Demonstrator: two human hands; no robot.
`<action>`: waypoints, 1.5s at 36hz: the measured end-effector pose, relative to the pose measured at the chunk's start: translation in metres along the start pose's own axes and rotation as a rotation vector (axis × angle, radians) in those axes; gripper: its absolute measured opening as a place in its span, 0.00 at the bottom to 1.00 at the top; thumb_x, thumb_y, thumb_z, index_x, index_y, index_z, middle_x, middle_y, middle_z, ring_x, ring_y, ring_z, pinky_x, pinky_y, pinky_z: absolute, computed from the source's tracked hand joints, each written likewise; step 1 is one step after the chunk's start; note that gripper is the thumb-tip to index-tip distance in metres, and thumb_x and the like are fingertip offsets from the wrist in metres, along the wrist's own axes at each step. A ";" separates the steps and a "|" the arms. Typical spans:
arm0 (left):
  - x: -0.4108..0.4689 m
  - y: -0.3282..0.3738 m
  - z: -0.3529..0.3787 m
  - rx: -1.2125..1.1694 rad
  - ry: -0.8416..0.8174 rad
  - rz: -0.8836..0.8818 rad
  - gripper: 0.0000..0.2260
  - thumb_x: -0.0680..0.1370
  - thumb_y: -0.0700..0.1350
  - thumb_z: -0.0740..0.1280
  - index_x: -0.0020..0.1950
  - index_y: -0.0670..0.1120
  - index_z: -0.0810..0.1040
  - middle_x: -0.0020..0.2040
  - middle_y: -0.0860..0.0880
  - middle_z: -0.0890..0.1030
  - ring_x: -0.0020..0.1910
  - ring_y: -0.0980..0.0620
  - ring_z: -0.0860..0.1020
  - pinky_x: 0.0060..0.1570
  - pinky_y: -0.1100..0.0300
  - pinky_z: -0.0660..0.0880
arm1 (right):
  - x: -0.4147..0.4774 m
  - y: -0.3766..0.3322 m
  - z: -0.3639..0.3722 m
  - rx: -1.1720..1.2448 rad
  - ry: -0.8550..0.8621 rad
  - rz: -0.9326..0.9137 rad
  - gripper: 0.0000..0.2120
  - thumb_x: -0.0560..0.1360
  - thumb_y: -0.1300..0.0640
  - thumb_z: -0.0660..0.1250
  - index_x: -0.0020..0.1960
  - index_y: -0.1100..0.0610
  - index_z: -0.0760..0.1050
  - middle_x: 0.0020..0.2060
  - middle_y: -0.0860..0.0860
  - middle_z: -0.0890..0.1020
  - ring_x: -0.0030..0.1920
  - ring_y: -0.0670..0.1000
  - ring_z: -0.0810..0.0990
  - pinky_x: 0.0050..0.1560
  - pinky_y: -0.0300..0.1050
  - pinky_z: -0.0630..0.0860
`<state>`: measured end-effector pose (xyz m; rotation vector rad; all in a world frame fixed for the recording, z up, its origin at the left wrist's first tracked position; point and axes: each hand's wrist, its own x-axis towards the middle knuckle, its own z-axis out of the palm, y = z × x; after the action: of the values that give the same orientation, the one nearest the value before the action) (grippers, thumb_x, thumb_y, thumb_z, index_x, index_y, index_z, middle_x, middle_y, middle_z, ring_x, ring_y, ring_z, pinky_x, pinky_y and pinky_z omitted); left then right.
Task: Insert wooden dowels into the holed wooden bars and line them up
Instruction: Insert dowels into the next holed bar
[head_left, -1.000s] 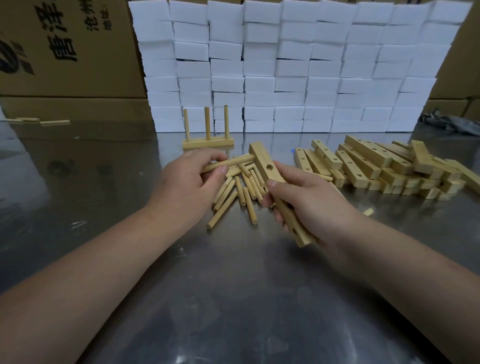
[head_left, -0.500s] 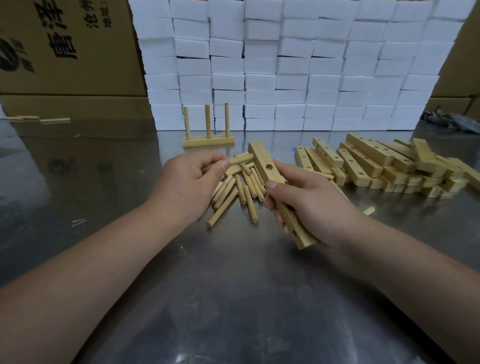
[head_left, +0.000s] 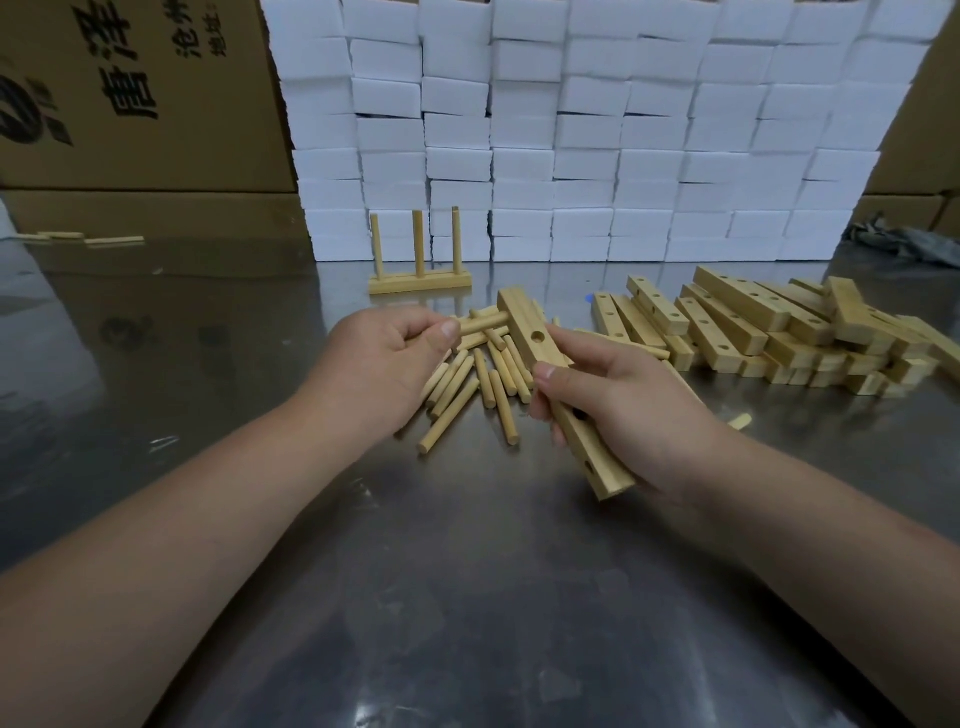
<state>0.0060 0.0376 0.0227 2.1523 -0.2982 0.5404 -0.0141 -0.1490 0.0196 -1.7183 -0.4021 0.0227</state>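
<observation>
Steel table (head_left: 467, 571) holds one finished bar (head_left: 420, 280) by the white blocks (head_left: 571, 156), while my left hand (head_left: 384, 358) pinches a dowel (head_left: 480, 325) into the bar (head_left: 530, 327) my right hand (head_left: 623, 405) grips, loose dowels (head_left: 467, 384) and a pile of bars (head_left: 779, 332) left to do.

The left hand (head_left: 382, 358) has moved closer to the bar (head_left: 535, 338), so less of its dowel (head_left: 483, 323) shows between them than a second ago.

Steel table (head_left: 467, 597). Loose dowels (head_left: 457, 400) ctr; bars (head_left: 753, 332) piled rt. Done bar (head_left: 420, 283) w/ 3 upright dowels behind, nr white blocks (head_left: 571, 156) stacked at back. Boxes (head_left: 130, 104) back-left, stray dowels (head_left: 98, 240) beside; rag (head_left: 904, 241) far rt.
</observation>
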 end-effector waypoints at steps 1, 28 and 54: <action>0.000 0.000 0.001 -0.016 0.016 0.002 0.08 0.78 0.49 0.62 0.45 0.56 0.80 0.35 0.61 0.77 0.35 0.69 0.73 0.33 0.71 0.65 | 0.000 -0.001 0.001 0.011 0.010 -0.002 0.12 0.77 0.57 0.63 0.50 0.38 0.74 0.31 0.47 0.80 0.29 0.45 0.75 0.30 0.35 0.73; 0.002 -0.005 0.011 0.799 -0.312 -0.091 0.11 0.73 0.60 0.65 0.39 0.53 0.78 0.35 0.54 0.77 0.36 0.58 0.73 0.30 0.62 0.69 | 0.013 -0.001 -0.007 0.322 0.420 0.143 0.15 0.81 0.56 0.53 0.66 0.56 0.68 0.26 0.49 0.81 0.22 0.43 0.74 0.23 0.35 0.71; -0.014 0.015 0.007 0.224 -0.014 0.322 0.09 0.77 0.45 0.63 0.54 0.48 0.80 0.39 0.57 0.75 0.42 0.59 0.73 0.39 0.62 0.69 | 0.008 -0.003 -0.001 0.163 0.395 0.074 0.16 0.81 0.54 0.55 0.67 0.52 0.70 0.29 0.48 0.80 0.24 0.43 0.73 0.25 0.35 0.71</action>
<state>-0.0103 0.0232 0.0226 2.3392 -0.6243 0.7712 -0.0072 -0.1470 0.0242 -1.5304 -0.0419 -0.2217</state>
